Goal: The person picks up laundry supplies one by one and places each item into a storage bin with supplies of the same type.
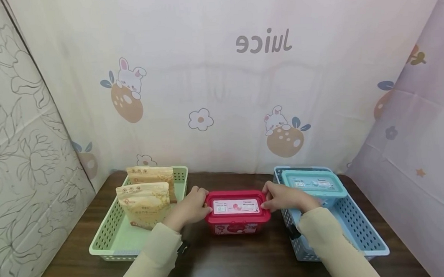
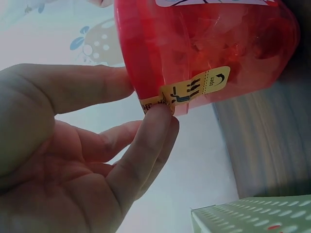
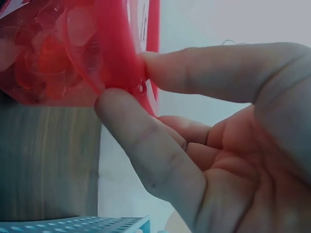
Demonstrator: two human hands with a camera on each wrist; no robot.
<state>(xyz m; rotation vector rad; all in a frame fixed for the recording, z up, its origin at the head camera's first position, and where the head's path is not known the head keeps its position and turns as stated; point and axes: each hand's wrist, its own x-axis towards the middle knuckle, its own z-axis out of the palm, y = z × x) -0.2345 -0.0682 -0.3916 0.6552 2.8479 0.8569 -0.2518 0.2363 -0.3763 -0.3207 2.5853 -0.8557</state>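
Observation:
A red plastic box (image 1: 236,228) with a closed lid and a white label is at the middle of the table. Its translucent walls show reddish, pod-like pieces inside in both wrist views. My left hand (image 1: 191,206) pinches the lid's rim at the left end, with the thumb above and fingertips below. There a yellow seal sticker (image 2: 197,89) marked "open" runs down the box's side. At the opposite end my right hand (image 1: 286,198) pinches the rim between thumb and finger (image 3: 150,141). Whether the box's base touches the table cannot be made out.
To the left, a green basket (image 1: 107,228) holds two yellow pouches (image 1: 144,205) standing upright. The blue basket (image 1: 362,227) on the right has a turquoise lidded box (image 1: 314,181) at its back, beneath my right forearm. A printed curtain (image 1: 222,147) hangs behind the dark wooden table (image 1: 228,263).

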